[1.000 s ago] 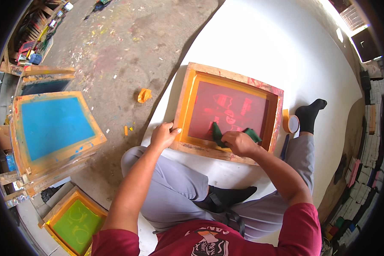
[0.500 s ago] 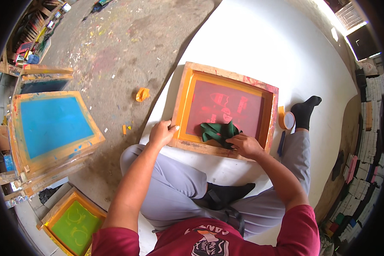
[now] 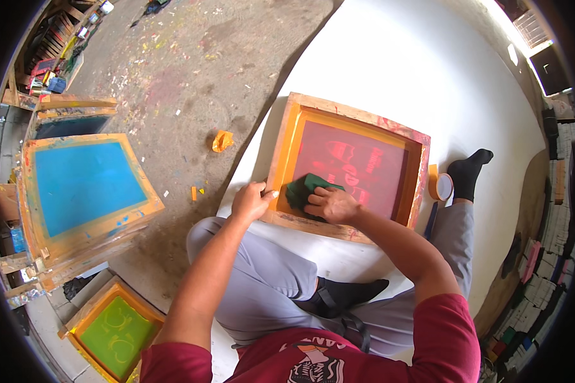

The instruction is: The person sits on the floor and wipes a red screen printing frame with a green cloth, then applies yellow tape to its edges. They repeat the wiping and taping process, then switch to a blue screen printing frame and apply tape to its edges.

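"One maroon shirt [image 3: 252,360] and grey trousers [image 3: 262,262] are logged nearest. Low left?"

"Yellow-green screen [image 3: 118,341], set in an orange-edged frame. Left hand [image 3: 252,203] next."

"State?"

"Closed on the left rim of a wooden frame [image 3: 364,117]; thumb laid on top, fingers wrapped round the outside."

"Right hand [image 3: 334,205]?"

"Palm down, fingers half curled, a bunched dark-green cloth [image 3: 300,190] held beneath them. How tightly it is pinched can't be told; the folds are in the way."

"Cloth position, quick."

"Inside the frame, over the lower-left part of the reddish mesh [image 3: 319,137], just beside the left thumb. Brighter red shapes are seen on the mesh beyond it."

"Frame laid on?"

"White sheet [image 3: 390,64]. Right of the frame, a dark blue strip [image 3: 432,220] is seen, then a tape roll [image 3: 442,186] near a black-socked foot [image 3: 469,172]."

"Far left?"

"Blue screen [image 3: 89,182], wood-framed. Crumpled orange scrap [image 3: 222,141] is dropped in as lying on the paint-flecked floor [image 3: 172,83]. Farthest, upper left: clutter [image 3: 55,83], too small to be sorted."
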Action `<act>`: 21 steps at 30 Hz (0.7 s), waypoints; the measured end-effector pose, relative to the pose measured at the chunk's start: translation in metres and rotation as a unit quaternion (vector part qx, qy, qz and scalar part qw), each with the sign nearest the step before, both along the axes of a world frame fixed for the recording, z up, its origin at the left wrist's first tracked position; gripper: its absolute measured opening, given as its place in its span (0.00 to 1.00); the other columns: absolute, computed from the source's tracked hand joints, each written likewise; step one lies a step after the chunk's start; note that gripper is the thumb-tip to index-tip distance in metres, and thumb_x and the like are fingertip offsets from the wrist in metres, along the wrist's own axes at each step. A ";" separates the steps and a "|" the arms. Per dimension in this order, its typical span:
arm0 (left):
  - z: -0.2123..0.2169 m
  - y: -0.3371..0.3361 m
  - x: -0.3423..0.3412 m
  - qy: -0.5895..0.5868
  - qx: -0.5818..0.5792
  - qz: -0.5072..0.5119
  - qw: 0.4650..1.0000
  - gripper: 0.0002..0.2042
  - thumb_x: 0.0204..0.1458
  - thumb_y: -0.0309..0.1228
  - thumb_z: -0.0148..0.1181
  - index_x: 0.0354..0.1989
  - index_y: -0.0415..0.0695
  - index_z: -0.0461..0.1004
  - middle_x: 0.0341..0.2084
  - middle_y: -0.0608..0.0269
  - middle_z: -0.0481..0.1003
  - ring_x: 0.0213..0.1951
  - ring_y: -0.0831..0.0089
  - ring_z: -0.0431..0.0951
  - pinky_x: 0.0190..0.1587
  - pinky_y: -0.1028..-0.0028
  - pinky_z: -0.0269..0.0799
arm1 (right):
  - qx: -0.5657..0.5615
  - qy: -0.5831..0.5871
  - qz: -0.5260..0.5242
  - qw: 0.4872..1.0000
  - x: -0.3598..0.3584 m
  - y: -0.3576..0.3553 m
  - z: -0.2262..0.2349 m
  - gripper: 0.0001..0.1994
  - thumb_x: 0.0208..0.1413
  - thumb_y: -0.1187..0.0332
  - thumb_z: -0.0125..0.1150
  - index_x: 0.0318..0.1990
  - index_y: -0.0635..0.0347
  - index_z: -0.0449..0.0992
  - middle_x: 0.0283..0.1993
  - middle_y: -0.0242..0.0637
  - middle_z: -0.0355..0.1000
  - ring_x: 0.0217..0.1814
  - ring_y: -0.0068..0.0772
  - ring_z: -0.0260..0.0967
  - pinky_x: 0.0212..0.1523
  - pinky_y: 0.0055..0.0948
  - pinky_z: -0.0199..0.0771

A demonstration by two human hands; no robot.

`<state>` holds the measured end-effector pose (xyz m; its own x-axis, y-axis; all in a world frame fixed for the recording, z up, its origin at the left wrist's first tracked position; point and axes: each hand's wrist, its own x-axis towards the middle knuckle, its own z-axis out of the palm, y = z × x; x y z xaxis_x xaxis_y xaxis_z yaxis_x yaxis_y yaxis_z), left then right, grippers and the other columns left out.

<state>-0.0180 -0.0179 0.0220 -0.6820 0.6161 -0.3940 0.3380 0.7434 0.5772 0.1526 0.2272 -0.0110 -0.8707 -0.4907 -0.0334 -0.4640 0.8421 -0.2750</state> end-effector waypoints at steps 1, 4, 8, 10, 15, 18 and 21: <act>-0.001 0.000 -0.001 0.002 0.000 0.001 1.000 0.21 0.58 0.47 0.70 0.42 0.37 0.82 0.32 0.45 0.79 0.35 0.48 0.80 0.40 0.54 0.73 | -0.005 0.011 -0.022 1.000 -0.011 -0.007 0.008 0.24 0.56 0.58 0.65 0.62 0.40 0.76 0.52 0.29 0.69 0.59 0.35 0.68 0.54 0.37 0.77; -0.006 -0.006 0.001 0.006 0.002 0.007 1.000 0.20 0.58 0.46 0.70 0.42 0.38 0.82 0.32 0.45 0.79 0.35 0.47 0.80 0.40 0.53 0.73 | 0.002 0.053 -0.058 0.997 -0.030 -0.013 0.029 0.23 0.56 0.59 0.67 0.60 0.46 0.76 0.60 0.30 0.70 0.64 0.38 0.66 0.53 0.37 0.78; -0.008 -0.003 0.000 0.002 0.015 0.003 1.000 0.20 0.58 0.46 0.70 0.42 0.39 0.83 0.31 0.46 0.79 0.33 0.48 0.80 0.39 0.54 0.73 | -0.003 -0.100 -0.059 0.993 -0.024 -0.014 -0.002 0.15 0.59 0.66 0.63 0.53 0.53 0.77 0.58 0.35 0.74 0.59 0.43 0.73 0.46 0.41 0.82; -0.006 -0.004 0.000 -0.008 0.015 0.008 1.000 0.20 0.58 0.47 0.70 0.41 0.39 0.83 0.30 0.46 0.79 0.32 0.48 0.79 0.38 0.54 0.73 | -0.105 -0.080 -0.180 0.975 -0.024 -0.030 -0.001 0.12 0.58 0.68 0.62 0.48 0.56 0.78 0.50 0.38 0.76 0.52 0.46 0.77 0.43 0.44 0.83; -0.004 -0.001 -0.001 -0.014 0.002 0.005 1.000 0.21 0.58 0.47 0.70 0.39 0.37 0.82 0.30 0.46 0.78 0.32 0.49 0.79 0.37 0.54 0.72 | -0.222 -0.051 -0.206 0.952 -0.031 -0.060 -0.004 0.11 0.48 0.72 0.65 0.41 0.56 0.79 0.41 0.40 0.75 0.45 0.50 0.79 0.44 0.47 0.83; -0.005 -0.002 -0.001 0.002 -0.003 0.004 1.000 0.21 0.58 0.47 0.70 0.37 0.37 0.81 0.31 0.45 0.78 0.33 0.48 0.80 0.38 0.53 0.72 | -0.166 -0.140 -0.108 0.970 -0.027 -0.047 -0.004 0.09 0.48 0.73 0.63 0.39 0.57 0.80 0.40 0.40 0.75 0.45 0.49 0.79 0.44 0.46 0.83; -0.008 -0.004 -0.001 0.014 0.005 0.005 1.000 0.21 0.58 0.47 0.71 0.36 0.37 0.80 0.31 0.44 0.78 0.34 0.48 0.80 0.38 0.53 0.72 | -0.129 -0.198 -0.091 0.967 -0.034 -0.037 0.012 0.07 0.49 0.74 0.61 0.36 0.56 0.81 0.40 0.40 0.75 0.44 0.48 0.78 0.45 0.46 0.82</act>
